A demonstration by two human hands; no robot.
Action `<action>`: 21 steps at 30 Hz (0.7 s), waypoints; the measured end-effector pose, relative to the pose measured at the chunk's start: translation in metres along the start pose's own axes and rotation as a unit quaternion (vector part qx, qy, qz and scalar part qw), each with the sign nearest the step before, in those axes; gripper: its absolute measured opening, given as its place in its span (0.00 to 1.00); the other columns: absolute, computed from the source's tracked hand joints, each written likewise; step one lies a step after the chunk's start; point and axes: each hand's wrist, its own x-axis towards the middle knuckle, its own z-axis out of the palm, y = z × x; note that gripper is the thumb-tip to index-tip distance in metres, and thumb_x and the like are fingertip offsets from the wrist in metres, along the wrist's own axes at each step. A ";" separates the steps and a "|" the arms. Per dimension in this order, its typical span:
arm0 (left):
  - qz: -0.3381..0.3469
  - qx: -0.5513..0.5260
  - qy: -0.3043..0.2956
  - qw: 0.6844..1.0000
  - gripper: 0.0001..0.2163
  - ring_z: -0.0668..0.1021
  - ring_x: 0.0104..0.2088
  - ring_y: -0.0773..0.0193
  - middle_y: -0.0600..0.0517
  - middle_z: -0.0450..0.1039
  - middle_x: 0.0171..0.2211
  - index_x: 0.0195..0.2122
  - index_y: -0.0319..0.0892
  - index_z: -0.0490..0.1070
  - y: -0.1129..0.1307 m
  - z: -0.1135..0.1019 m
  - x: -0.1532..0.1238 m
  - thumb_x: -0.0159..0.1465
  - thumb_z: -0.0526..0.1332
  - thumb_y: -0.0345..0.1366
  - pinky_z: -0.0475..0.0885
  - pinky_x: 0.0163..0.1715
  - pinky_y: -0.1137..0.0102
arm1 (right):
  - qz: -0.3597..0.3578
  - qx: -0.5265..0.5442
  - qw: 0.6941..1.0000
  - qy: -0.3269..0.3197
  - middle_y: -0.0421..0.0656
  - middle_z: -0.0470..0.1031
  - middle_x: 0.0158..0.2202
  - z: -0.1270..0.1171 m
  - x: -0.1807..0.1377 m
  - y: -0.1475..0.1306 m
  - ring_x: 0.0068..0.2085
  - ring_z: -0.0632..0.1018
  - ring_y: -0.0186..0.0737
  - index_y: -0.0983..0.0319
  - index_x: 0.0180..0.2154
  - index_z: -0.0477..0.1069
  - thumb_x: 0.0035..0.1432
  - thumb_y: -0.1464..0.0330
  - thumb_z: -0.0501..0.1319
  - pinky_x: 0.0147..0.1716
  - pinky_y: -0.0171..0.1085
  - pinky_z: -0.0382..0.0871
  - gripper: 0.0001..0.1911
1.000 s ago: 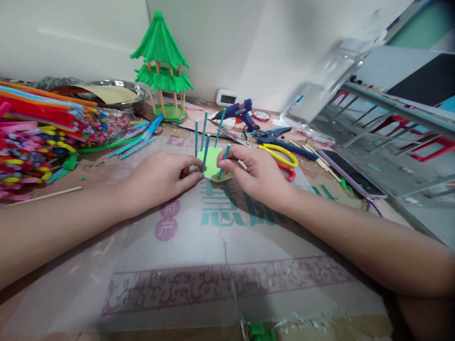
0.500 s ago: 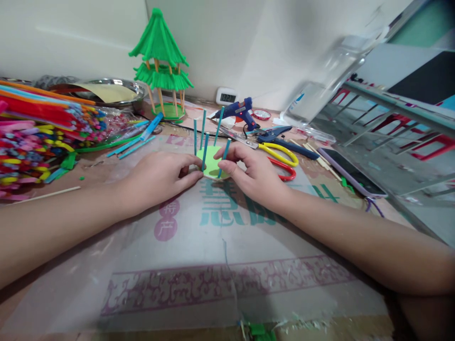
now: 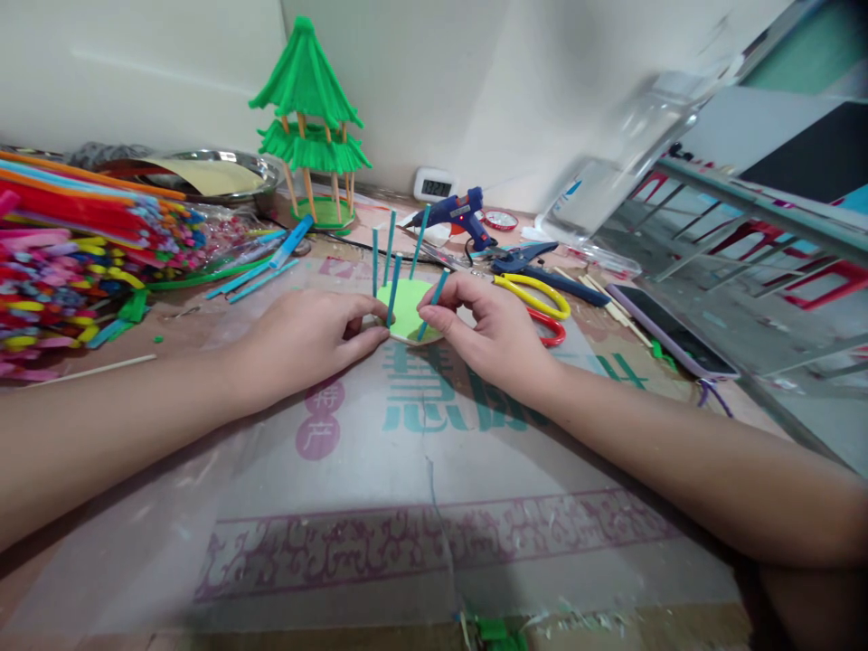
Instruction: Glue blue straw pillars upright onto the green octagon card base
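Green base (image 3: 407, 307), five teal sticks; four upright.
Right hand (image 3: 495, 330) pinches tilted fifth stick (image 3: 429, 313); left hand (image 3: 305, 339) pinches base's edge.

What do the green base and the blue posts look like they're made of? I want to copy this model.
Green base: matte and flat, probably craft foam or card. Blue posts: thin, straight, matte sticks, perhaps painted wood or paper straws; the picture cannot settle which.

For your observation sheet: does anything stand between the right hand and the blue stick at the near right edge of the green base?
Nothing visible does. The right hand already pinches that stick on the base; the left hand rests at the base's left edge.
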 end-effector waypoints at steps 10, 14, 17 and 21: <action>0.003 -0.002 0.003 1.000 0.13 0.73 0.24 0.63 0.52 0.78 0.26 0.45 0.46 0.82 0.001 -0.001 0.000 0.69 0.59 0.43 0.58 0.26 0.68 | 0.001 -0.004 1.000 -0.015 0.39 0.74 0.30 -0.001 -0.001 -0.002 0.32 0.73 0.37 0.59 0.33 0.67 0.67 0.63 0.62 0.34 0.36 0.66 0.10; 0.002 -0.003 -0.002 1.000 0.13 0.73 0.24 0.62 0.51 0.80 0.27 0.45 0.46 0.82 0.001 0.000 0.000 0.69 0.59 0.43 0.58 0.26 0.67 | -0.001 0.018 1.000 -0.012 0.40 0.76 0.32 -0.001 -0.001 -0.001 0.35 0.75 0.39 0.59 0.35 0.68 0.67 0.60 0.63 0.36 0.38 0.69 0.11; 0.003 -0.004 0.003 1.000 0.13 0.73 0.23 0.62 0.52 0.79 0.26 0.45 0.47 0.81 0.000 0.001 0.000 0.69 0.59 0.44 0.58 0.26 0.68 | -0.003 0.004 1.000 -0.010 0.40 0.76 0.32 -0.001 -0.001 -0.001 0.34 0.74 0.38 0.59 0.33 0.69 0.67 0.63 0.62 0.35 0.37 0.68 0.09; 0.000 -0.005 0.008 1.000 0.13 0.73 0.23 0.63 0.53 0.77 0.25 0.45 0.47 0.81 -0.001 0.001 -0.001 0.69 0.58 0.44 0.57 0.26 0.68 | -0.020 0.005 1.000 0.006 0.39 0.77 0.32 -0.001 -0.002 0.000 0.33 0.73 0.36 0.59 0.33 0.69 0.67 0.66 0.62 0.35 0.36 0.67 0.08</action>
